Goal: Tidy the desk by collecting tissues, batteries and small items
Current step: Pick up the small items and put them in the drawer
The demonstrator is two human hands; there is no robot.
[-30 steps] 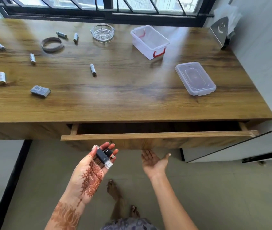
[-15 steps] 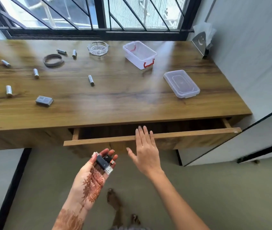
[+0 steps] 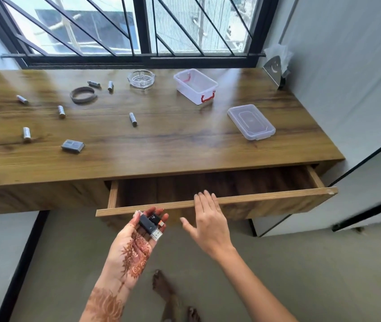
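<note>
Head view, looking down over a wooden desk (image 3: 185, 140) under a barred window (image 3: 138, 31). Drawer (image 3: 208, 203) under the desktop stands pulled out; its visible interior is bare dark wood.

Left hand (image 3: 136, 242): palm up, fingers loosely extended, just in front of the drawer's front edge at its left part. Two small items lie on the fingers, resting rather than pinched: a black USB stick (image 3: 148, 226) with a clear cap end, and beside it a smaller black adapter (image 3: 156, 220) with an orange tip. Henna pattern on palm and forearm.

Right hand (image 3: 208, 219): flat, fingers together and straight, thumb spread out to the side. Fingertips (image 3: 205, 196) lie at the top edge of the drawer front; whether they press on it or only overlap it, cannot tell. Holds nothing.

Desktop, left half: several batteries scattered and well apart, e.g. one near centre (image 3: 133, 119), one at left front (image 3: 26, 134), two near the back (image 3: 102, 84). A grey ring-shaped band (image 3: 83, 95) lies flat beside those two. A small grey rectangular block (image 3: 72, 145) sits near the front edge.

Desktop, back centre: glass ashtray (image 3: 141, 79). To its right, an open clear box (image 3: 195, 86) with red latches, empty as far as visible. Its lid (image 3: 251, 122) lies flat, apart, toward the right front. Tissue holder (image 3: 275, 69) stands in the far right corner.

Bare feet (image 3: 164, 287) on the floor below.
</note>
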